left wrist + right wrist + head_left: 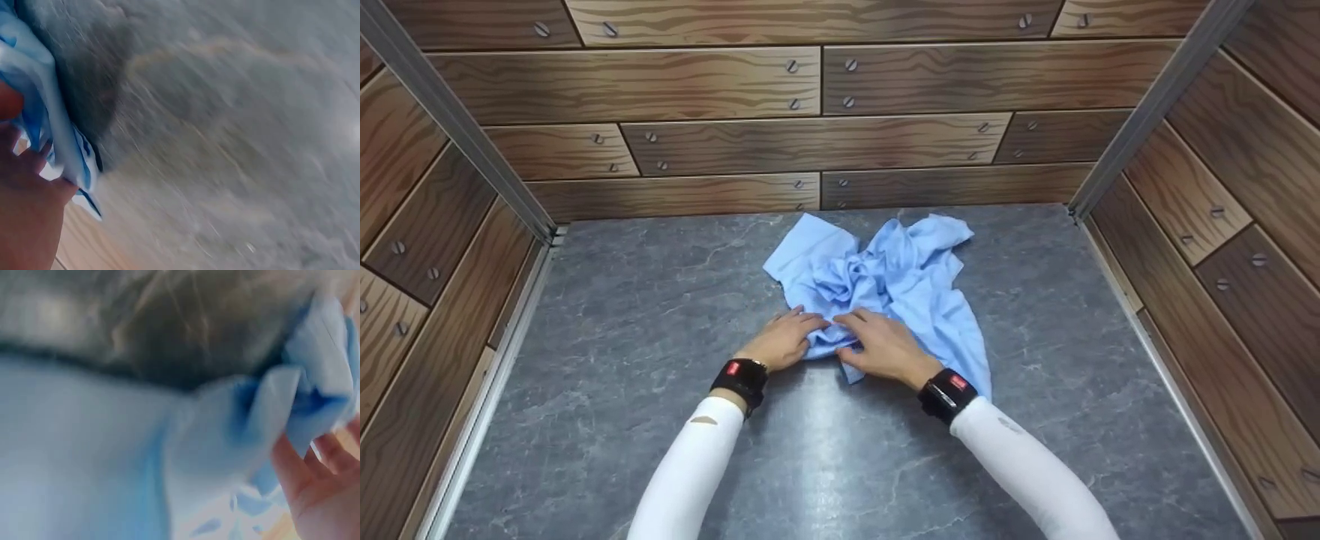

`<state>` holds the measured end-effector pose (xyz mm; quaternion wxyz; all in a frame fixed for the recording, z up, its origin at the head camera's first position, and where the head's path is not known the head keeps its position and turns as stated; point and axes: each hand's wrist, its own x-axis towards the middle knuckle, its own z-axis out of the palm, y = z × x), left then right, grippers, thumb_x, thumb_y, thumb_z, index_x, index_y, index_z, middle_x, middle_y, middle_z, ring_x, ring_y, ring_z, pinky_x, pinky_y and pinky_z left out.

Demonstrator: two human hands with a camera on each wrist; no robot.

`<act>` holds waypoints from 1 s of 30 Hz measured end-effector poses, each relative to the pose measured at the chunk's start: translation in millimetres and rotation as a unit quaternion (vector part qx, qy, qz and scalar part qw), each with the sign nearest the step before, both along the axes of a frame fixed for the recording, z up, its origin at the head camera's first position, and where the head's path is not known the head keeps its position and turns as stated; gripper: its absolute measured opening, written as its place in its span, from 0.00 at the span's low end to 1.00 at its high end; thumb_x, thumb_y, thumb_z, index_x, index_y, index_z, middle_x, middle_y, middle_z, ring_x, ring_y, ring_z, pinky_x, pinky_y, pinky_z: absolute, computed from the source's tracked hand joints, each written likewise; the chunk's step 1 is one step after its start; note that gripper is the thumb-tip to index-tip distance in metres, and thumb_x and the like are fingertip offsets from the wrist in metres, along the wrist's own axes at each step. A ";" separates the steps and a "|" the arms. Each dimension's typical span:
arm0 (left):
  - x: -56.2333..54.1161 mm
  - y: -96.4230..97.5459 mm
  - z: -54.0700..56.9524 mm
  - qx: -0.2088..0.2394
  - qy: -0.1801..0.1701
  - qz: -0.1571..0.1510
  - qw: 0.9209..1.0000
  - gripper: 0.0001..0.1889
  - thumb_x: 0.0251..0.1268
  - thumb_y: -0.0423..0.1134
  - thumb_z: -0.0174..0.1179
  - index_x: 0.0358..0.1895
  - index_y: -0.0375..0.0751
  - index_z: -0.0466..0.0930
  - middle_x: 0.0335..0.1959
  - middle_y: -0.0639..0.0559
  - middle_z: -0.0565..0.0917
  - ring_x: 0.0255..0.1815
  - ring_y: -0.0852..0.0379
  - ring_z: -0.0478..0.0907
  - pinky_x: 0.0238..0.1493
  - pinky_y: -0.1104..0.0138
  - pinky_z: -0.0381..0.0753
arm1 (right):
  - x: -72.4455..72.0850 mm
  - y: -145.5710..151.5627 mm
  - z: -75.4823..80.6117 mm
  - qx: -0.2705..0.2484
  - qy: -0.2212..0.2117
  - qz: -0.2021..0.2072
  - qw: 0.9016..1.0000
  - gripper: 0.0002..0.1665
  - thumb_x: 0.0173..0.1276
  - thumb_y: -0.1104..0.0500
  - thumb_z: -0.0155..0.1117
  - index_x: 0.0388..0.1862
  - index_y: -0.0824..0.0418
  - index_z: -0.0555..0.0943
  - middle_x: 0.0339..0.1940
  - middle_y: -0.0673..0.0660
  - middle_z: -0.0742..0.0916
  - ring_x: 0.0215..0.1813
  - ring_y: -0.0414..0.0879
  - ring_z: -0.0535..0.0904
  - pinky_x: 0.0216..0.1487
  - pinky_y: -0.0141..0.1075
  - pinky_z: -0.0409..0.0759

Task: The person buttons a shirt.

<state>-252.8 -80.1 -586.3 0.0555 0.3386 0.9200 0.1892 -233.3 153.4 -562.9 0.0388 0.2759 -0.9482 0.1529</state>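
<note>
A crumpled light blue cloth (847, 277) lies in folds at the back middle of the grey surface, one flap spread to the upper left and a longer part trailing down the right. My left hand (784, 337) holds its near edge, with a fold between thumb and fingers in the left wrist view. Close beside it, my right hand (885, 346) grips the same edge. In the right wrist view the thumb of the right hand (326, 495) lies against a raised fold of the cloth (225, 433), and some fingers pass behind it.
The grey marbled surface (645, 315) extends around the cloth. Wood-patterned panels (720, 82) rise at the back and on both sides, with metal posts (1162, 112) at the back corners. Black bands (949, 394) are on both wrists, over white sleeves (1027, 465).
</note>
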 end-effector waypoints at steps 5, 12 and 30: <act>8.1 -19.4 3.9 -0.002 -0.017 0.006 1.000 0.23 0.67 0.41 0.46 0.64 0.49 0.75 0.65 0.49 0.76 0.70 0.42 0.66 0.66 0.41 0.62 | -13.5 16.0 16.8 -0.059 0.094 -0.093 0.989 0.19 0.69 0.47 0.56 0.53 0.54 0.80 0.48 0.55 0.84 0.48 0.54 0.80 0.43 0.48 0.79; 12.5 -31.8 12.8 0.021 -0.090 0.124 0.988 0.27 0.75 0.59 0.34 0.56 0.54 0.80 0.57 0.56 0.81 0.64 0.49 0.72 0.65 0.48 0.64 | -42.6 44.7 9.6 -0.049 0.012 -0.197 0.979 0.28 0.72 0.52 0.52 0.69 0.60 0.69 0.65 0.62 0.77 0.64 0.61 0.73 0.58 0.60 0.71; 1.6 -35.3 35.6 -0.001 -0.066 0.194 0.979 0.14 0.65 0.38 0.47 0.35 0.46 0.85 0.39 0.48 0.86 0.45 0.44 0.82 0.42 0.49 0.78 | -30.6 54.8 29.8 0.002 -0.283 -0.063 0.957 0.40 0.62 0.24 0.49 0.62 0.47 0.78 0.61 0.53 0.82 0.63 0.54 0.77 0.64 0.50 0.71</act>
